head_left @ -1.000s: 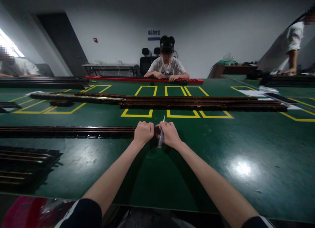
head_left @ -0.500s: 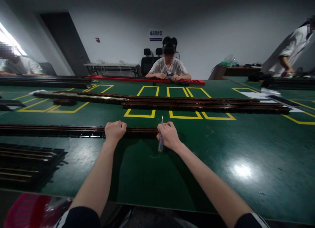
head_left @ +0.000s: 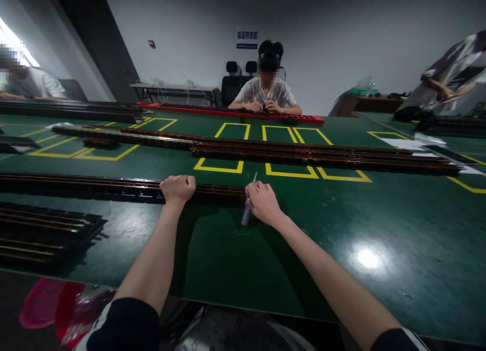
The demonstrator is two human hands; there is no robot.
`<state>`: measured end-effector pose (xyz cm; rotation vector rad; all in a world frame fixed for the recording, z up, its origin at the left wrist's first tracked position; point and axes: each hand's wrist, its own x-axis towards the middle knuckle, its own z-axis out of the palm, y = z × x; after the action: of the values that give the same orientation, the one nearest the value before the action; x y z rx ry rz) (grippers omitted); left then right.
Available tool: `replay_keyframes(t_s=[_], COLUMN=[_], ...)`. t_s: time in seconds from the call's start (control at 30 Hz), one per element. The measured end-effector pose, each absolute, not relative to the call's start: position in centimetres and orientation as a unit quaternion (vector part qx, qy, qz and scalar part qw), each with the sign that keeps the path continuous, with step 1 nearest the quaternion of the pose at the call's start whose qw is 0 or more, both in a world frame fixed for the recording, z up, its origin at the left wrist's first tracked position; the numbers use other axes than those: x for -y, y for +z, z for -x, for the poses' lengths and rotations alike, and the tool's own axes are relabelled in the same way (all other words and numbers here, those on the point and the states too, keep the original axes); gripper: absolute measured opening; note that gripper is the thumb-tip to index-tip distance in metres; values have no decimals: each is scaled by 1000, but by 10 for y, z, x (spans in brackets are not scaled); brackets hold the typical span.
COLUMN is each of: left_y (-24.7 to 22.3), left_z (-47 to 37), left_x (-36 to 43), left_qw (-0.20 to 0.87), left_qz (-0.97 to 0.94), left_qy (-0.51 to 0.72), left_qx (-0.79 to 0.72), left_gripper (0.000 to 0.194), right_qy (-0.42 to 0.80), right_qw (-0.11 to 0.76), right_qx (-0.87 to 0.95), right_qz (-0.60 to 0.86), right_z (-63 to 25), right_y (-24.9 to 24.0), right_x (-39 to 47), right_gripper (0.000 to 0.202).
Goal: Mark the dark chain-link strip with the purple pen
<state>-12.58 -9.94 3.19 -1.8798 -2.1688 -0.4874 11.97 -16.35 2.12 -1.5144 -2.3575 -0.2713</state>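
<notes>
A long dark slotted rail [head_left: 125, 188] lies across the green table, reaching in from the left edge. My left hand [head_left: 177, 189] is closed round it a little short of its right end. At that end my right hand [head_left: 265, 203] is closed on a small screwdriver [head_left: 246, 212] with a clear, purplish handle. Its thin shaft points up and away from me, past my fingers. The right fingertips are at the rail's end; whether they also grip the rail is hidden.
More dark rails [head_left: 322, 156] lie beyond my hands over yellow taped outlines. A stack of dark rails [head_left: 34, 234] sits at the near left. Across the table a person [head_left: 266, 95] handles a red rail [head_left: 311, 119]. Pink and red baskets [head_left: 41, 303] stand below the table edge.
The screwdriver has tilted, its tip leaning further right and its handle left. My view has shifted slightly. Both hands stay at the same places on the rail.
</notes>
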Motion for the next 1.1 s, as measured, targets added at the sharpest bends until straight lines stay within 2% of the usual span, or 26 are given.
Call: replay_keyframes(t_s=[0.37,0.6,0.7,0.8,0.93,1.1], left_y=[30,23,24,23,21,18], left_z=[75,43,41,47,56,52], left_x=[101,103,103,101,97,93], left_qw=[74,20,52,94,102,90], left_qz=[703,789,830,810,779,791], left_qy=[-217,-204,-210,-209,-201,-213], left_qx=[674,580,514,540,585,566], left_gripper=[52,48,45,48,50,52], right_qy=[-108,-101,-124,-151,-173,-137], right_qw=[172,110,88,81,128,242], right_qx=[781,768,734,693,642,681], right_qz=[590,623,662,700,736,677], right_z=[-166,-203,-216,-229,-238,-215], right_y=[28,38,39,35,26,16], right_x=[166,170,171,170,169,163], right_gripper=[13,19,21,23,24,29])
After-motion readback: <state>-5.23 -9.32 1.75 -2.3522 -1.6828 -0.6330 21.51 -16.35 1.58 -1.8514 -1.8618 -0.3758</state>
